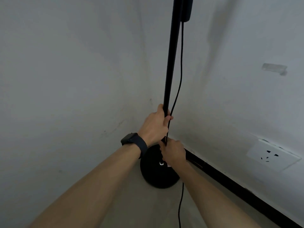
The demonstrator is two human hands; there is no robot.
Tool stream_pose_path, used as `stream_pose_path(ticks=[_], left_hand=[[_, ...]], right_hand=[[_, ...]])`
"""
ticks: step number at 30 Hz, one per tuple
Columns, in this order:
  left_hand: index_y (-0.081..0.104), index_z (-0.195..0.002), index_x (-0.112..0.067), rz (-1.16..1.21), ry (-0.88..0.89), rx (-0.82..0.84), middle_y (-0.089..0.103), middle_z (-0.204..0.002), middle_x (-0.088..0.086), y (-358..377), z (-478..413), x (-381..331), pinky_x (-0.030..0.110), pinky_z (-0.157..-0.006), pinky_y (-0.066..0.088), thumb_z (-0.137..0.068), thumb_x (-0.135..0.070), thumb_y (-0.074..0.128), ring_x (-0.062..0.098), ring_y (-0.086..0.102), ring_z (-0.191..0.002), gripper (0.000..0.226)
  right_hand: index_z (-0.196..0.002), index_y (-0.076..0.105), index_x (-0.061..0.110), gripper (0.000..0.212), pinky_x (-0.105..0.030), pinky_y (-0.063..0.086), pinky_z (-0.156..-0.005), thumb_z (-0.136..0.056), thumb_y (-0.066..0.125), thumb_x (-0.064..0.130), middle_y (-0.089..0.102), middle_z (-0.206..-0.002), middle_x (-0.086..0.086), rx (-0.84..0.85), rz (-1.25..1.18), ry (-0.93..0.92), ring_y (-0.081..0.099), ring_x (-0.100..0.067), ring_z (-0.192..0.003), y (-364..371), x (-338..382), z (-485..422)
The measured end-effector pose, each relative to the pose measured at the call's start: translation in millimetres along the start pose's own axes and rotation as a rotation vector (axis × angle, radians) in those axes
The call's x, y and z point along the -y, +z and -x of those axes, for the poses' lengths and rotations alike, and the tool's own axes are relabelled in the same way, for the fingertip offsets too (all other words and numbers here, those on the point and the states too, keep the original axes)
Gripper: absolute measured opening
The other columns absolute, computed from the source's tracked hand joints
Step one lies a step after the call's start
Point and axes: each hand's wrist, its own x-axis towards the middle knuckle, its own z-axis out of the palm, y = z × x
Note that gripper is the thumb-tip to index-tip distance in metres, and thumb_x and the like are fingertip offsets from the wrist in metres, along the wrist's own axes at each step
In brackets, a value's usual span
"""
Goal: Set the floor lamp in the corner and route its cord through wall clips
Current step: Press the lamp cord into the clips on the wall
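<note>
I see the floor lamp point(171, 63) standing in the corner, base point(158, 175) on the floor. My left hand point(153, 127) wraps its pole; my right hand point(174, 153), lower, seems closed around the cord point(180, 79).

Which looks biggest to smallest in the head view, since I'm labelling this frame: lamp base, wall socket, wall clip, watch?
1. lamp base
2. wall socket
3. wall clip and watch: these look about alike, and the watch sits nearer the camera, so I won't rank them.
</note>
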Motion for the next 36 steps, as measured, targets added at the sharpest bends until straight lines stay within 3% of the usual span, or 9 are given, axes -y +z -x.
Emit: stream_pose_path(ticks=[7,12,16,19,23,26,29,33,36], left_hand=[[0.042,-0.111,-0.014,0.035,-0.031,-0.066,0.071,-0.11,-0.001,-7.1,6.3,25.6,0.044,-0.082,0.057,-0.104,-0.016,0.042,0.019,0.065,-0.087,0.007],[0.042,-0.114,-0.011,0.01,-0.075,-0.049,0.069,-0.108,0.013,-13.8,9.7,22.4,0.04,-0.079,0.055,-0.106,-0.021,0.039,0.025,0.065,-0.089,0.013],[0.045,-0.115,-0.008,0.062,-0.159,-0.114,0.066,-0.1,0.013,-11.3,18.6,19.7,0.036,-0.072,0.05,-0.106,-0.026,0.036,0.027,0.064,-0.085,0.021],[0.046,-0.117,-0.009,0.093,-0.202,-0.159,0.066,-0.095,0.012,-4.1,25.6,15.1,0.034,-0.066,0.049,-0.106,-0.031,0.036,0.022,0.062,-0.076,0.026],[0.043,-0.122,-0.008,0.079,-0.303,-0.192,0.063,-0.093,0.013,10.8,29.0,8.7,0.037,-0.069,0.05,-0.106,-0.037,0.034,0.029,0.062,-0.079,0.034],[0.032,-0.138,-0.008,0.22,-0.404,-0.318,0.056,-0.121,0.012,32.2,37.0,-7.4,0.03,-0.082,0.044,-0.104,-0.032,0.041,0.027,0.059,-0.1,0.043],[0.024,-0.145,-0.016,0.388,-0.477,-0.55,0.029,-0.144,0.011,54.0,54.6,-34.8,0.026,-0.09,0.035,-0.099,-0.022,0.051,0.014,0.041,-0.105,0.053],[0.035,-0.122,-0.025,0.374,-0.227,-0.64,0.034,-0.131,0.003,77.0,70.7,-80.0,0.028,-0.093,0.04,-0.093,-0.012,0.059,0.015,0.044,-0.116,0.04],[0.048,-0.129,-0.019,-0.035,0.193,-0.588,0.04,-0.14,0.005,81.9,67.0,-100.0,0.026,-0.104,0.036,-0.089,-0.011,0.064,0.019,0.043,-0.127,0.044]], right_hand=[[-0.118,0.065,0.007,0.047,-0.034,0.05,-0.064,-0.103,0.046,0.047,0.073,-0.102,-0.017,0.04,0.093,0.009,0.07,-0.032,-0.091,9.4,14.8,-4.3],[-0.079,0.057,0.013,0.046,-0.035,0.051,-0.063,-0.093,0.058,0.057,0.071,-0.092,-0.012,0.126,0.076,0.043,0.066,-0.03,-0.081,-2.5,13.7,-10.1],[-0.126,0.053,0.012,0.063,-0.036,0.057,-0.07,-0.086,0.066,0.058,0.072,-0.11,-0.012,0.21,-0.014,0.021,0.07,-0.03,-0.092,-32.4,1.4,-0.2],[-0.129,0.049,0.016,0.065,-0.038,0.06,-0.072,-0.086,0.063,0.063,0.076,-0.099,-0.007,0.233,-0.064,-0.009,0.072,-0.023,-0.084,-62.7,-13.7,19.6],[-0.121,0.052,0.024,0.05,-0.024,0.047,-0.059,-0.089,0.061,0.062,0.077,-0.081,0.005,0.191,-0.118,-0.115,0.068,-0.004,-0.072,-105.3,-17.3,47.9],[-0.113,0.056,0.033,0.039,-0.019,0.043,-0.061,-0.09,0.057,0.065,0.075,-0.076,0.01,0.11,-0.172,-0.179,0.063,0.007,-0.068,-140.3,-23.6,74.0],[-0.103,0.063,0.03,0.024,-0.018,0.039,-0.059,-0.1,0.05,0.05,0.072,-0.071,0.007,-0.005,-0.239,-0.209,0.056,0.006,-0.057,-172.0,-38.9,93.8],[-0.092,0.063,0.029,0.017,-0.014,0.038,-0.053,-0.101,0.053,0.039,0.066,-0.064,0.006,-0.182,-0.271,-0.174,0.054,0.0,-0.055,-204.3,-59.6,108.1],[-0.087,0.06,0.029,0.017,-0.027,0.041,-0.055,-0.099,0.054,0.04,0.065,-0.063,0.004,-0.324,-0.225,-0.143,0.056,-0.008,-0.056,-229.0,-66.5,114.8]])
